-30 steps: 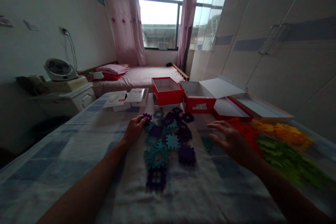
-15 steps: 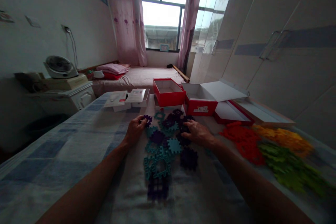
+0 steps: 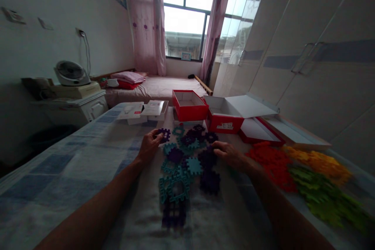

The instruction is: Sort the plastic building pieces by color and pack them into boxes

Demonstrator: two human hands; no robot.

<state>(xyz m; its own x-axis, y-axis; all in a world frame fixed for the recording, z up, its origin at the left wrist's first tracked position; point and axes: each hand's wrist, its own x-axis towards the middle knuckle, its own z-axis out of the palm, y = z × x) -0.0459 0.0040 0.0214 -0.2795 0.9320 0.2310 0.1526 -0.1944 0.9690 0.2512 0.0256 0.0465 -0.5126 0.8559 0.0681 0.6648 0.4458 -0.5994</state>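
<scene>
Left hand [image 3: 148, 146] out over the near surface [image 3: 88, 164], which wears a blue-and-white checked cloth; its fingers are closed on the edge of a small purple piece [image 3: 165, 136], toothed along its sides, at the left rim of a loose spread. Right hand [image 3: 230, 155] on the opposite side, palm down, fingers bent, tips at the dark purple pieces [image 3: 207, 159]; whether they grip one or merely touch, I cannot tell. Between the hands, the spread: teal and purple toothed pieces, overlapping. A pale teal square [image 3: 194, 166] lies near the middle, a dark purple square [image 3: 210, 182] just to its lower right, open teal frames [image 3: 178, 188] nearer me, and nearest a purple lattice piece [image 3: 174, 215]. Beyond the right wrist, three piles sorted by colour: red [image 3: 272, 164], yellow-orange [image 3: 319, 162], green [image 3: 325, 195]. Behind the spread, two open red boxes [image 3: 191, 113] side by side; white boxes [image 3: 137, 120] to their left. Farther off, a bed [image 3: 171, 83] below the window, and a fan [image 3: 72, 73] by the left wall.
</scene>
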